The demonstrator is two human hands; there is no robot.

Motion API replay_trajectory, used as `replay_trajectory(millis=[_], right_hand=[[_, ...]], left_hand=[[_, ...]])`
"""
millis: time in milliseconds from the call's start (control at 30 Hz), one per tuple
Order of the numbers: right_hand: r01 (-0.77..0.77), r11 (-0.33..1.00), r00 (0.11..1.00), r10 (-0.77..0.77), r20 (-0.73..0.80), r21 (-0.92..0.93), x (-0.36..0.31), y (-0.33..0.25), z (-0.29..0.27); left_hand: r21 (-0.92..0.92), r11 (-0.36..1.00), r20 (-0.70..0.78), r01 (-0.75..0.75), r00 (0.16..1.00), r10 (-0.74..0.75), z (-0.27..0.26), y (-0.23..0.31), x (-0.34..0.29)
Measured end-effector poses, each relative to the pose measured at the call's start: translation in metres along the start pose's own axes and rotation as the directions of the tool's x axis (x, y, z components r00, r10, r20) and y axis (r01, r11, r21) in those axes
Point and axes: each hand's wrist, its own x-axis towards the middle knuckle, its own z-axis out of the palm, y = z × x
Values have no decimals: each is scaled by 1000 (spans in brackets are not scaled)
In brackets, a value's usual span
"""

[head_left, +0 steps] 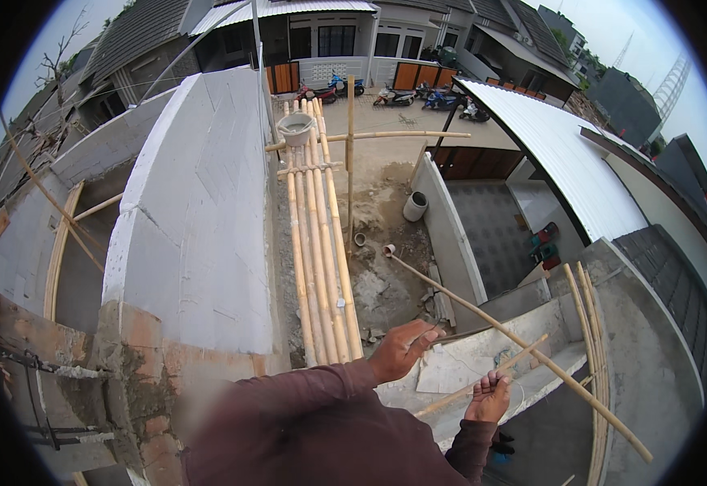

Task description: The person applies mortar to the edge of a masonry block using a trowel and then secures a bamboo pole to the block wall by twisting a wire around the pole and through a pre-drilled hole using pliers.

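Note:
My left hand (404,351) reaches out from the dark maroon sleeve with its fingers closed in a pinch. Lower and to the right, my right hand (489,397) is closed too, fingertips pressed together. A thin pale string or wire (468,366) runs between the two hands, and a loop of it hangs beside the right one. Just beyond the right hand, a long bamboo pole (506,330) slants from the ground up to the lower right. A shorter bamboo piece (483,381) passes behind that hand. Under both hands lies a grey concrete ledge (560,328).
Bamboo poles lashed as a walkway (314,243) extend ahead, bearing a pale bucket (296,128). A tall white block wall (199,211) stands left. Far below are rubble ground (378,283) and a grey cylinder (415,206). Upright bamboo poles (592,364) stand right; parked motorbikes (394,98) line the street.

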Motion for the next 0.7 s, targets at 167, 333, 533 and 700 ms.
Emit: replay_trajectory(millis=[167, 333, 533, 700], right_hand=[[149, 979, 989, -149, -7, 136, 1, -22, -8], [4, 1000, 981, -3, 193, -6, -41, -14, 42], [47, 986, 994, -29, 109, -160, -47, -11, 14], [154, 980, 981, -166, -95, -122, -32, -15, -7]], left_hand=[[-138, 831, 260, 538, 830, -494, 3, -15, -1], [-390, 204, 512, 898, 395, -763, 27, -57, 11], [-300, 465, 482, 833, 554, -679, 46, -53, 37], [112, 481, 753, 870, 241, -612, 38, -28, 26]])
